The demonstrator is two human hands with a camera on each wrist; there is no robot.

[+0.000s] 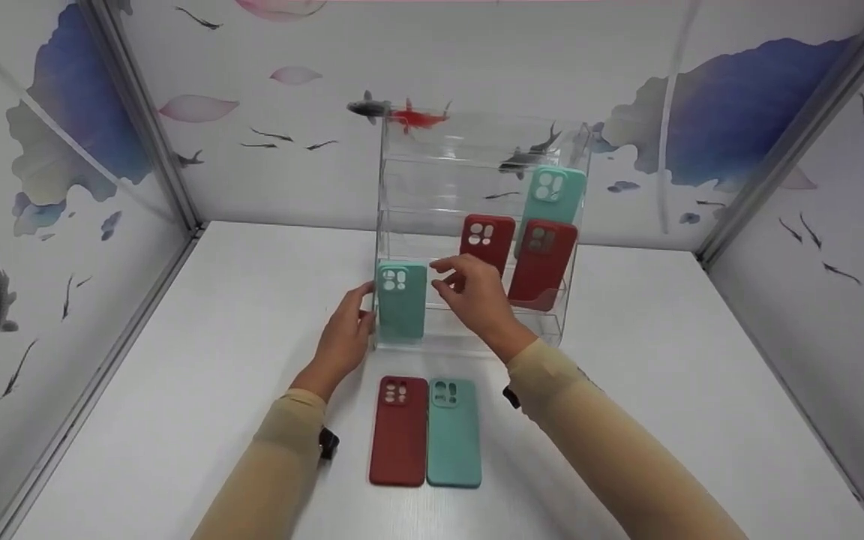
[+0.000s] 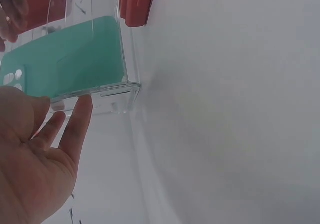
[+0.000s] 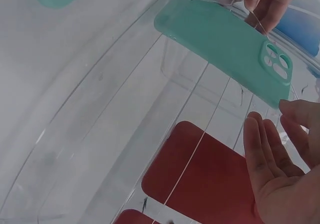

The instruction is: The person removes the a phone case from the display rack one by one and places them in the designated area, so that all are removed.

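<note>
A teal phone case (image 1: 404, 315) stands upright in the lowest tier of a clear stepped display rack (image 1: 421, 211), at its left end. My left hand (image 1: 344, 337) touches the rack's left side with extended fingers, beside that case. My right hand (image 1: 477, 292) hovers at the case's upper right corner, fingers loosely bent and thumb apart from them. In the right wrist view the thumb tip is at the corner of the teal case (image 3: 225, 48); whether it touches I cannot tell. Nothing is between the right hand's fingers.
Higher on the rack's right stand a red case (image 1: 486, 231), another red case (image 1: 544, 262) and a teal case (image 1: 561, 199). Before the rack, a red case (image 1: 398, 442) and a teal case (image 1: 454, 442) lie side by side on the white table (image 1: 199, 360). Printed panels enclose the table.
</note>
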